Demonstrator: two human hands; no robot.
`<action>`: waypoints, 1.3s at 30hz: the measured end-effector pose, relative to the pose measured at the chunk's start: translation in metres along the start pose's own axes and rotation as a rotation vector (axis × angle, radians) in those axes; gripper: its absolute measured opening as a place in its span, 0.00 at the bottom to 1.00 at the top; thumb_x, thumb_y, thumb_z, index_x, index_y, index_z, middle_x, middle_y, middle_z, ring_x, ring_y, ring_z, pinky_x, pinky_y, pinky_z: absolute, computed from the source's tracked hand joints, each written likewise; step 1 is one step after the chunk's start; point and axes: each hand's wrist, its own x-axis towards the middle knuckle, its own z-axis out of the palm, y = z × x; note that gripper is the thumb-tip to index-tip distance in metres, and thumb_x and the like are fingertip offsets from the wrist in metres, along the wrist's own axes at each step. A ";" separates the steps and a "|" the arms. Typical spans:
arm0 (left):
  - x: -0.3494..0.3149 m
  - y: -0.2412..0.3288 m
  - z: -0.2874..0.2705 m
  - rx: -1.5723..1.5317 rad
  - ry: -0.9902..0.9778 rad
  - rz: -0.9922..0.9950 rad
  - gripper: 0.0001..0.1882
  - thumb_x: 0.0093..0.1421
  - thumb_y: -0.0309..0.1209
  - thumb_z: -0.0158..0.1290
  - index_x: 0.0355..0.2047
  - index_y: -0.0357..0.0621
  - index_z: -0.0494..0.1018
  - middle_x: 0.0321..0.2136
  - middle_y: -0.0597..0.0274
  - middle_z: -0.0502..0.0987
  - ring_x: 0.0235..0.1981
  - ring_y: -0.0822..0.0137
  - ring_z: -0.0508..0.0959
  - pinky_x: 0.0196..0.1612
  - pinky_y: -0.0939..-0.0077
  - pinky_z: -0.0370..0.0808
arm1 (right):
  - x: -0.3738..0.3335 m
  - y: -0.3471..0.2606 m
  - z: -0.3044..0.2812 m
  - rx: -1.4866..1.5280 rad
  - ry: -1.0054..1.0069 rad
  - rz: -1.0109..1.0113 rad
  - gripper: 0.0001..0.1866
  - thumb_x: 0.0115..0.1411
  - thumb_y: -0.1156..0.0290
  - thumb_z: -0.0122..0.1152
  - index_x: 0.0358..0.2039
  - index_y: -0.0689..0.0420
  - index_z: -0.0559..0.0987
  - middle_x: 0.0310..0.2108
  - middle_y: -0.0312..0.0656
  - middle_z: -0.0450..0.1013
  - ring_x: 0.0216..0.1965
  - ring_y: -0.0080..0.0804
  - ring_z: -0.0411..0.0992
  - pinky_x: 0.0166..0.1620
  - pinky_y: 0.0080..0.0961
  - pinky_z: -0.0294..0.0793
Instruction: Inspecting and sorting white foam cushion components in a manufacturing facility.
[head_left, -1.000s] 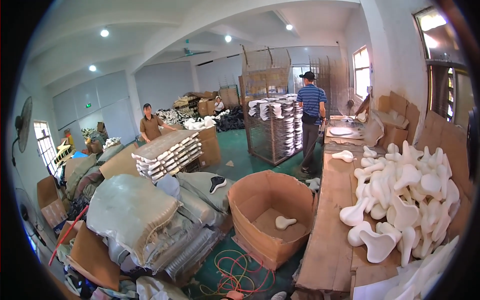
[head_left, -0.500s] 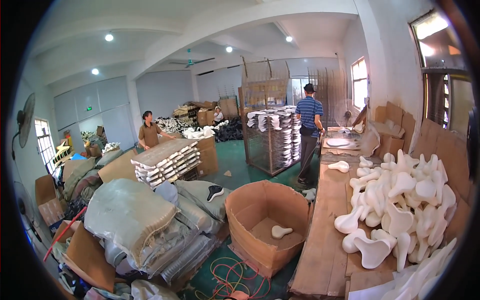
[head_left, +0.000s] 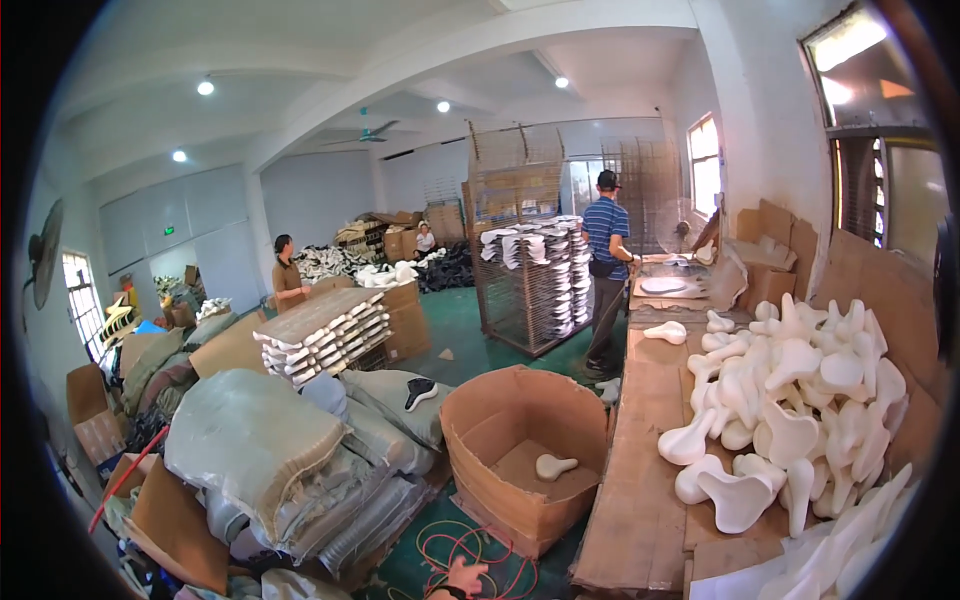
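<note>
Only one hand visible, bottom centre, fingers spread open over orange cable; which hand unclear; cardboard box nearby.

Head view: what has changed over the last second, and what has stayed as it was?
A hand has come into view at the lower edge, open above the orange cable on the green floor; which hand it is cannot be told. The view has drifted slightly. The cardboard box with one white foam piece inside, the white foam pile on the bench and the grey sacks are unchanged.

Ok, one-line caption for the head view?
One hand low over orange cord, beside a cardboard box holding one white foam piece.
</note>
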 end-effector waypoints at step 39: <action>-0.050 0.356 0.021 -0.285 0.007 0.656 0.44 0.53 0.24 0.54 0.65 0.55 0.43 0.39 0.52 0.73 0.21 0.63 0.76 0.21 0.74 0.73 | 0.029 0.014 -0.027 0.076 -0.260 -0.082 0.26 0.53 0.63 0.64 0.51 0.62 0.70 0.38 0.44 0.74 0.40 0.30 0.72 0.43 0.27 0.72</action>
